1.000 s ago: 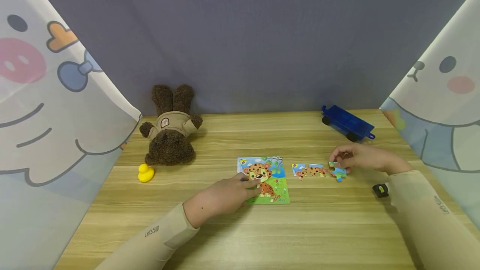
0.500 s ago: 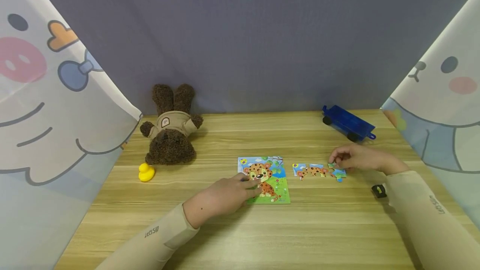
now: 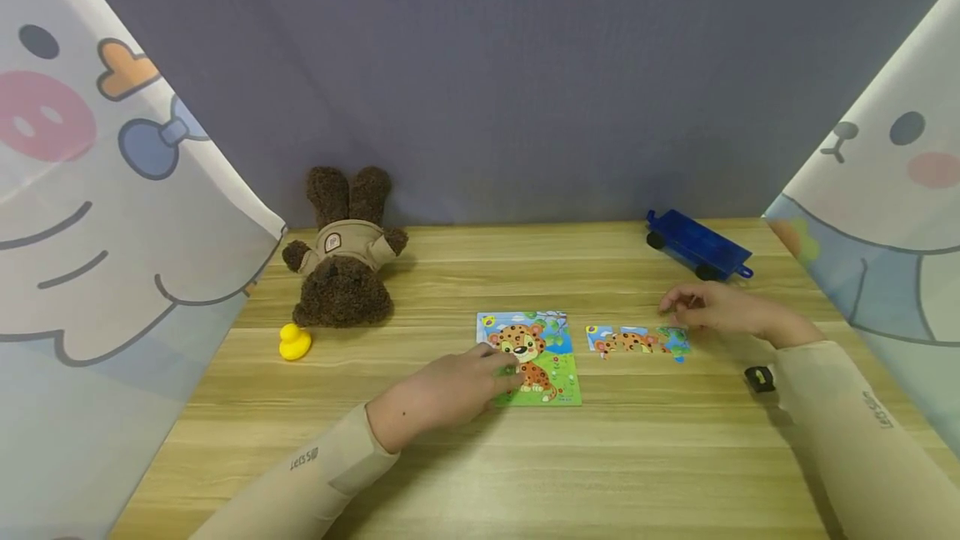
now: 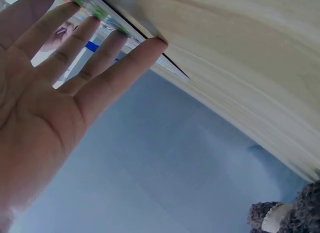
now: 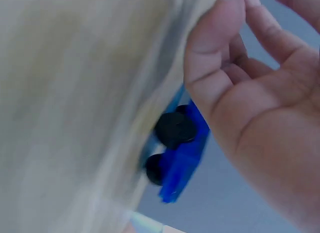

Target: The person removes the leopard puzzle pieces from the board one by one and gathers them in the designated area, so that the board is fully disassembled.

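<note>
My left hand (image 3: 465,386) rests with its fingers on a leopard picture board (image 3: 564,390), which lies flat on the table. In the left wrist view the fingers (image 4: 107,53) are extended, with their tips along the board's edge. To the right of the board lies a short row of jigsaw pieces (image 3: 626,342) showing the top of a leopard picture. The right-end piece (image 3: 677,342), with green leaves and blue sky, sits against the others. Just above that piece hovers my right hand (image 3: 716,308), fingers loosely bent. No piece shows in the right wrist view beside the thumb (image 5: 207,58).
A blue toy wagon (image 3: 697,245) stands at the back right. A small black item (image 3: 760,379) is beside the right sleeve. On the left, a brown plush toy (image 3: 345,265) in a beige shirt lies near a yellow rubber duck (image 3: 295,342). Fabric walls (image 3: 480,107) enclose the table.
The right-end jigsaw piece has moved slightly left and up against the row. My right hand has let go of it and lifted a little. The left hand stays on the board.
</note>
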Demonstrator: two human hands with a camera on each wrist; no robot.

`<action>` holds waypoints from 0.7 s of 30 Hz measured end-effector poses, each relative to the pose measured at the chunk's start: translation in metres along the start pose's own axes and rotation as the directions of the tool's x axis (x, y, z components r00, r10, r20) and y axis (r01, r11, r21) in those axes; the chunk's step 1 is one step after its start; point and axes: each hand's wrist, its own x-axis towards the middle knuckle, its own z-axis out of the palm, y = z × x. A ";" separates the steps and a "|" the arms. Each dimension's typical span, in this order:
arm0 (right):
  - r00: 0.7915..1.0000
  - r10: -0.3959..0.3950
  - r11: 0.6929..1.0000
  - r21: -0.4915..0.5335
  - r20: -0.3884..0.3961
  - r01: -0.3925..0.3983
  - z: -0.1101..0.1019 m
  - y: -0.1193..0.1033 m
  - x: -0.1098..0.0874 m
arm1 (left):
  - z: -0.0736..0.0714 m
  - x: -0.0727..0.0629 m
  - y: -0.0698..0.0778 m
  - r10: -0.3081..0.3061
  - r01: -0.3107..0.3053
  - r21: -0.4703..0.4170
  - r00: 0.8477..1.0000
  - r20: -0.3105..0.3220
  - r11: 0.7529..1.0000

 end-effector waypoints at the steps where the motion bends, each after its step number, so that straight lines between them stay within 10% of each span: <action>1: 1.000 0.007 1.000 -0.010 -0.021 -0.007 0.000 -0.003 0.001 | -0.001 0.000 -0.001 0.009 -0.009 -0.013 1.000 -0.005 1.000; 7: 0.997 -0.028 0.997 -0.075 -0.069 0.023 0.008 -0.044 0.011 | -0.004 0.002 -0.018 0.005 -0.007 -0.227 1.000 -0.012 0.974; 12: 0.994 -0.109 0.991 -0.083 -0.031 0.107 0.034 -0.084 0.028 | -0.002 -0.003 -0.034 -0.112 0.098 -0.289 0.993 -0.031 0.952; 21: 0.958 -0.255 0.961 -0.077 0.129 0.266 0.105 -0.133 0.071 | 0.010 -0.010 -0.040 -0.334 0.374 -0.331 0.927 0.173 0.867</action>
